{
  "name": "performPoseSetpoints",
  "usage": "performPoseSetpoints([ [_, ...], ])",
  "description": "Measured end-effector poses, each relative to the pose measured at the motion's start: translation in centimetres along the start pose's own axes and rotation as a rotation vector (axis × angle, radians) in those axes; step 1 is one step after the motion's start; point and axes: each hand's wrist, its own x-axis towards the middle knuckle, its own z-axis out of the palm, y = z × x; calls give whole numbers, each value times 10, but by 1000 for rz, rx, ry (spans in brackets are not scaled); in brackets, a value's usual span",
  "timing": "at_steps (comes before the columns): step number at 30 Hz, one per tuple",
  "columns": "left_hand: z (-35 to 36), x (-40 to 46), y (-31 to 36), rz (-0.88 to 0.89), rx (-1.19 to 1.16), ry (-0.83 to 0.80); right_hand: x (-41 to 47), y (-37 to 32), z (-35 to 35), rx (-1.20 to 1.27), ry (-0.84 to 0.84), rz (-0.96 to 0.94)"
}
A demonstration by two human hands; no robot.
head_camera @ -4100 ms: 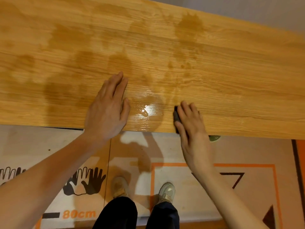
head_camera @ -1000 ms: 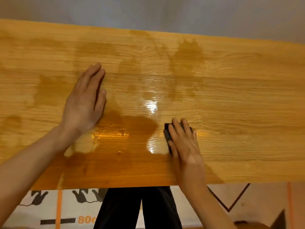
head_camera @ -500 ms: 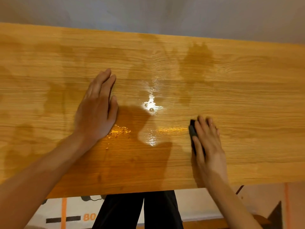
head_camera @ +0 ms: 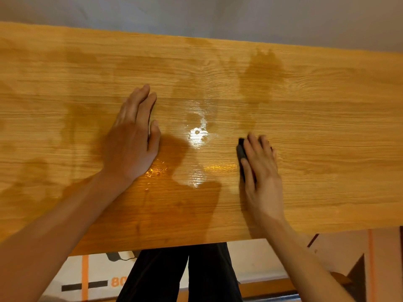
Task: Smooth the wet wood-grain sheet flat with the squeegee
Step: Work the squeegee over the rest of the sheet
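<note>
The wet wood-grain sheet [head_camera: 316, 131] covers the whole tabletop, with dark damp patches and a shiny puddle near its middle. My left hand [head_camera: 133, 138] lies flat on the sheet left of the puddle, fingers straight and together. My right hand [head_camera: 259, 168] holds the small black squeegee [head_camera: 241, 152] against the sheet to the right of the puddle. Only the squeegee's left edge shows past my fingers and thumb; the rest is hidden under my hand.
A grey wall [head_camera: 196, 16] runs behind the table's far edge. Below the near edge I see my dark trousers [head_camera: 181, 275] and a floor mat [head_camera: 261, 253] printed with orange lines and black marks.
Over the last second my right hand slid the squeegee rightward across the sheet. My left hand shifted slightly right and stays flat. The view also moved compared with four seconds ago.
</note>
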Motion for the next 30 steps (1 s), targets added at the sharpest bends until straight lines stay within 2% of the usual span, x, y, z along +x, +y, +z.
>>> performPoseSetpoints([
  [4,-1,0,-2,13,-5,8,89,-8,7,5,52,56],
  [6,0,-1,-2,17,0,12,106,-13,14,20,96,78],
  [12,2,0,-3,21,4,0,-4,-33,30,-5,14,-86],
  [16,1,3,-2,19,0,1,48,-36,27,-8,-88,-158],
  [20,1,2,-2,17,15,3,117,-48,39,34,11,-48],
  [27,1,4,0,3,36,-3,-2,-52,39,-26,-80,-173],
  [30,1,5,-1,4,50,-10,44,-61,47,-53,-90,-190],
])
